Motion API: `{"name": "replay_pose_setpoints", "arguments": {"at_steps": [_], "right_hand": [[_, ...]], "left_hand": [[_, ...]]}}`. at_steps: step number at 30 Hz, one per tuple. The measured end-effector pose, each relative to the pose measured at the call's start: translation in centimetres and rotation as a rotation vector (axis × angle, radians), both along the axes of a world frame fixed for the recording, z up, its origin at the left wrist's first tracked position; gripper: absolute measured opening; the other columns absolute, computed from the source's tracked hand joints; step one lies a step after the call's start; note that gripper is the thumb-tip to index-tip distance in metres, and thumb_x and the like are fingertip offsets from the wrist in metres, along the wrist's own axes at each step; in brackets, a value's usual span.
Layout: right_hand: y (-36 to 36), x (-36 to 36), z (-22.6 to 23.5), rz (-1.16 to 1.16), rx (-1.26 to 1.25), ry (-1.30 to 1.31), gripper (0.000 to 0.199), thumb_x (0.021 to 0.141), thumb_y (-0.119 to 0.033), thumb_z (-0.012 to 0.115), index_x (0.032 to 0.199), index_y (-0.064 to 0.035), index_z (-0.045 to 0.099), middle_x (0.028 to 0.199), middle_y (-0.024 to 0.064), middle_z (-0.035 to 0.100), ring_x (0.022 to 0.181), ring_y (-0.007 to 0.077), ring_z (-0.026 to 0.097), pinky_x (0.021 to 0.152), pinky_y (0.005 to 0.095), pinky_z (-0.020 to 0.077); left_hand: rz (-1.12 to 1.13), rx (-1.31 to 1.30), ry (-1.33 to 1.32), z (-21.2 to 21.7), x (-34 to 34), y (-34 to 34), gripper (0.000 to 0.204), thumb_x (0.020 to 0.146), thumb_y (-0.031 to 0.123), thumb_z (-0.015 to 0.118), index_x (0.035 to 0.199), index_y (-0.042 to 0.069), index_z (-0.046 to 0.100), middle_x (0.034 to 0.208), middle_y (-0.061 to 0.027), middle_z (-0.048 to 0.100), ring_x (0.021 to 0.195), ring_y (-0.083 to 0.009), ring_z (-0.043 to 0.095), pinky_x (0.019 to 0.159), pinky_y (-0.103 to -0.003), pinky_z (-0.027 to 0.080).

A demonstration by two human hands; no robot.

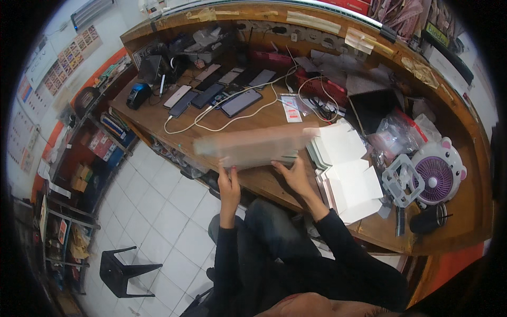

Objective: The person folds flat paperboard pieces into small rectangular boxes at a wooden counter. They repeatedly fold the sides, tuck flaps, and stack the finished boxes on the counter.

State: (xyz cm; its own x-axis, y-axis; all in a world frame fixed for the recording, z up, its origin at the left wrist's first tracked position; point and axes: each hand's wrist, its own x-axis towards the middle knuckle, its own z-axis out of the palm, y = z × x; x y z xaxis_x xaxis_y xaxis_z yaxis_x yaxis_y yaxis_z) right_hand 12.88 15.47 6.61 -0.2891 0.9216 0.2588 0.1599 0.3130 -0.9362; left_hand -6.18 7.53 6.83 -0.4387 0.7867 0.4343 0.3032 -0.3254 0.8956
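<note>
A wide, flat card piece [259,143], pinkish-brown and greyish, is smeared by motion above the desk's front edge. My left hand [228,182] grips its near edge on the left, and my right hand [294,177] grips that same edge farther right. Beside my right hand lie stacks of white flat card sheets with cut, folded shapes; one is the upper stack [338,145], the other the lower stack [351,190]. The card piece hides part of the desktop behind it.
Several phones, among them a dark one [241,102], lie beyond on the wooden desk [185,119] with white cables [222,128]. A purple-and-white fan [434,177], a clear plastic frame [403,180] and a black cup [429,219] stand at right. A black stool [124,272] is on the tiled floor.
</note>
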Motion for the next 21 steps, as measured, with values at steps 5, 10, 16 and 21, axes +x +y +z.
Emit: {"name": "replay_pose_setpoints", "arguments": {"at_steps": [5, 10, 16, 21], "right_hand": [[-0.9, -0.7, -1.5, -0.042, 0.088, 0.161, 0.057, 0.099, -0.021, 0.053, 0.144, 0.0047, 0.030, 0.140, 0.0270, 0.043, 0.132, 0.0344, 0.043, 0.110, 0.0392, 0.0313], [-0.2, -0.4, -2.4, -0.133, 0.040, -0.016, 0.058, 0.095, -0.017, 0.057, 0.142, 0.0052, 0.030, 0.137, 0.0261, 0.045, 0.130, 0.0355, 0.043, 0.109, 0.0410, 0.0324], [-4.3, -1.2, 1.9, -0.176, 0.409, -0.459, 0.065, 0.082, -0.015, 0.071, 0.137, -0.0004, 0.040, 0.139, 0.0238, 0.043, 0.127, 0.0435, 0.042, 0.108, 0.0495, 0.0326], [-3.9, -2.5, -2.1, 0.288, 0.784, -0.744, 0.057, 0.080, -0.012, 0.070, 0.132, -0.0037, 0.048, 0.131, 0.0159, 0.051, 0.121, 0.0347, 0.048, 0.105, 0.0445, 0.0379]], "left_hand": [[0.152, 0.006, 0.134, -0.7, -0.3, -1.0, 0.031, 0.102, 0.016, 0.043, 0.124, -0.005, 0.048, 0.103, -0.0224, 0.063, 0.089, -0.0286, 0.061, 0.081, -0.036, 0.047], [0.014, -0.078, 0.076, -0.1, -0.9, 0.1, 0.031, 0.101, 0.016, 0.045, 0.121, -0.006, 0.052, 0.097, -0.0218, 0.066, 0.085, -0.0239, 0.062, 0.076, -0.035, 0.047], [-0.284, -0.394, -0.203, -5.8, -7.2, 1.0, 0.037, 0.098, 0.014, 0.051, 0.129, -0.005, 0.052, 0.116, -0.0132, 0.064, 0.105, -0.0198, 0.060, 0.092, -0.032, 0.046], [-0.302, -0.642, 0.028, -3.7, -7.1, 2.5, 0.030, 0.095, 0.017, 0.052, 0.110, -0.006, 0.063, 0.104, -0.0159, 0.068, 0.093, -0.0200, 0.064, 0.084, -0.036, 0.049]]}}
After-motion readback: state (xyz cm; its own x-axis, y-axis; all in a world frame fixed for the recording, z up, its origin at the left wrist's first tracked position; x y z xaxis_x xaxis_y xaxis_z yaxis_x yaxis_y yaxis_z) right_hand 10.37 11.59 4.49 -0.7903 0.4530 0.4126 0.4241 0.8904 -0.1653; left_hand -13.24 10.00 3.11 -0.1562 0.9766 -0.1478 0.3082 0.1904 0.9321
